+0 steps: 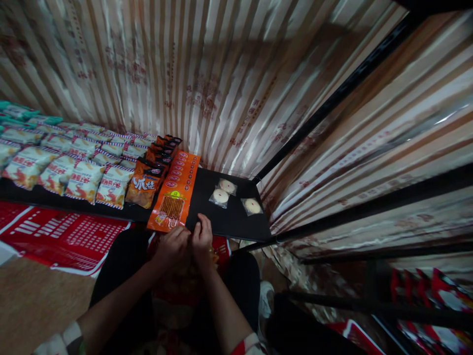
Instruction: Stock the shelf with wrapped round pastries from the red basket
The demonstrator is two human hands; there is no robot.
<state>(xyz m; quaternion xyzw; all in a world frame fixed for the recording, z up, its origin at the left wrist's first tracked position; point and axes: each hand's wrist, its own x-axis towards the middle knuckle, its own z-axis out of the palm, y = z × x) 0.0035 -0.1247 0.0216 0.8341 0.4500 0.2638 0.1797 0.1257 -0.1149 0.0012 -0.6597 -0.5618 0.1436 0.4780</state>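
My left hand point(176, 245) is closed at the front edge of the black shelf point(207, 219), just below a flat orange snack packet point(173, 192). Close beside it, my right hand point(202, 240) has its fingers curled, with the thumb side up. Under both hands, in the dark between my knees, lies a crumpled, yellowish see-through package point(214, 257), mostly hidden by my hands and wrists. What the fingers grip is too dark to name. Three round white cakes in clear wrappers point(220, 196) rest on the shelf, to the right of the orange packet.
Rows of pale snack bags point(113, 185) and darker orange bags point(144, 183) fill the shelf's left side. A striped curtain point(221, 74) hangs behind. Black frame bars point(332, 98) cross on the right. Red printed sheeting point(70, 236) hangs below the shelf. Red packets point(443, 291) sit lower right.
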